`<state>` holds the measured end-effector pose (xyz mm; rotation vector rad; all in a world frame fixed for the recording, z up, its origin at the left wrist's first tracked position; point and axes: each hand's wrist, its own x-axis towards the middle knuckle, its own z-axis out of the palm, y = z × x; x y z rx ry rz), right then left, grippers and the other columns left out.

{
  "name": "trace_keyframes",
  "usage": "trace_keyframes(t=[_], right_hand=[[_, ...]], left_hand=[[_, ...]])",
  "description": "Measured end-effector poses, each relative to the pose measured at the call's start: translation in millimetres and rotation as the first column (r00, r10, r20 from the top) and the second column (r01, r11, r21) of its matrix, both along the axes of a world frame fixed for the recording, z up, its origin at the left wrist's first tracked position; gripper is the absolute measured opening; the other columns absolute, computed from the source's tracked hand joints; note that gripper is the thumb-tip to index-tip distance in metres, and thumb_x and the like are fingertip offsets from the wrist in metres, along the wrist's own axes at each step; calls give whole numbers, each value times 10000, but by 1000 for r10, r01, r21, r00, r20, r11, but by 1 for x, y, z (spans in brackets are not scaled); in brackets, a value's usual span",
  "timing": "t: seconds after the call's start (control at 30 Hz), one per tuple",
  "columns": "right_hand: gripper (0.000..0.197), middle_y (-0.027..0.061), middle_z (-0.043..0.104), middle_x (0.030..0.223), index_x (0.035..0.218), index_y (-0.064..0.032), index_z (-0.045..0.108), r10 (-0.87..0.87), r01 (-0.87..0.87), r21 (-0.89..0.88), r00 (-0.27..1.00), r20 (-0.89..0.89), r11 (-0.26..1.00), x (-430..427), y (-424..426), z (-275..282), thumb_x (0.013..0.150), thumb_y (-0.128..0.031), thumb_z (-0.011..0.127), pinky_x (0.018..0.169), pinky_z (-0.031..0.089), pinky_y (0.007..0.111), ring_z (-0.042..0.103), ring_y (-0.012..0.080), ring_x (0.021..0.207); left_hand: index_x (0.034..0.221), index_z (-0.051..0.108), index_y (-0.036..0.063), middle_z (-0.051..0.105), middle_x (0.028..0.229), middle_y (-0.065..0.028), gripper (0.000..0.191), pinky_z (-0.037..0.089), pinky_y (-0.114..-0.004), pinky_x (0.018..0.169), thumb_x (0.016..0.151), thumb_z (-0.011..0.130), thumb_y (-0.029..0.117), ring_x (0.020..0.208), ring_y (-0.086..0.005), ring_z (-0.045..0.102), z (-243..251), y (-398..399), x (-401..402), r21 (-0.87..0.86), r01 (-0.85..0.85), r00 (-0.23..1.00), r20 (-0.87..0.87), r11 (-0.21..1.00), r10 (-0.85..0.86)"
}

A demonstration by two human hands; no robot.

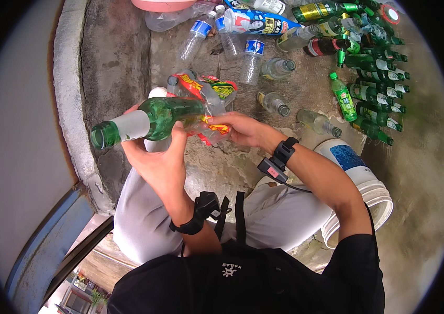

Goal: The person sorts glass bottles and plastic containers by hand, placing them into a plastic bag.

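Note:
My left hand (159, 157) grips a green glass bottle (175, 114) around its body. The bottle lies nearly level, its uncapped mouth pointing to the left, with a whitish paper label on its neck. Beside the bottle's base, my right hand (241, 127) pinches crumpled clear plastic with red and yellow printing (220, 127); its fingertips are partly hidden. More crumpled clear plastic (210, 92), with red, yellow and green printing, lies behind the green bottle. A grey bottle mouth (173, 81) pokes up at its left end.
Clear plastic bottles (251, 66) and clear glass bottles (273, 102) lie or stand ahead. Several green glass bottles (375, 94) form rows at the right, near a green plastic bottle (343, 96). A white bucket (367, 188) lies tipped by my right arm. A concrete kerb (69, 78) runs along the left.

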<state>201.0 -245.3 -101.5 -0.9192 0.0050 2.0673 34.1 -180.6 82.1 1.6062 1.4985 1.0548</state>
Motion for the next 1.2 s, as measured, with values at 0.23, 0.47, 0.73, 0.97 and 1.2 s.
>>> trace_keyframes(t=[0.23, 0.47, 0.73, 0.97, 1.2], right_hand=[[374, 132, 812, 1287, 1345, 61, 740, 196, -121, 280, 946, -257, 952, 1, 18, -28, 1063, -166, 647, 1035, 613, 390, 770, 200, 1165], [335, 173, 832, 1138, 1224, 78, 775, -137, 167, 383, 985, -105, 908, -15, 12, -9, 1075, -195, 649, 991, 627, 388, 798, 220, 1051], [330, 128, 809, 1031, 1166, 40, 751, -235, 192, 427, 971, 50, 884, -20, 19, 2, 1126, -275, 660, 804, 635, 316, 776, 168, 843], [413, 151, 814, 1157, 1434, -9, 643, -307, 251, 453, 950, 55, 855, -21, 13, 18, 1125, -281, 674, 767, 668, 342, 830, 217, 893], [425, 141, 802, 1206, 1463, -33, 645, -320, 272, 432, 947, 40, 860, -16, 8, 7, 1130, -295, 673, 757, 668, 334, 831, 228, 894]], left_hand=[[1531, 558, -40, 664, 1402, -193, 775, 521, -422, 1140, 818, 863, -32, 1266, -274, 663, 6, -5, 10, 93, -67, 991, 119, 993, 56], [1537, 547, -40, 660, 1406, -196, 762, 539, -422, 1128, 843, 859, -21, 1258, -287, 670, 0, -31, -9, 197, -87, 986, 158, 977, 56], [1542, 560, -2, 656, 1396, -172, 719, 524, -408, 1125, 885, 853, 5, 1257, -256, 649, 7, -57, -15, 236, -177, 981, 122, 955, 152], [1477, 604, 3, 657, 1446, -168, 711, 554, -414, 1147, 834, 892, -85, 1292, -252, 673, -59, -44, -22, 135, 63, 994, 75, 989, -74], [1429, 666, -37, 723, 1372, -169, 582, 592, -383, 1069, 894, 895, -61, 1237, -239, 716, -97, -24, -13, -17, 87, 964, 253, 996, -79]])
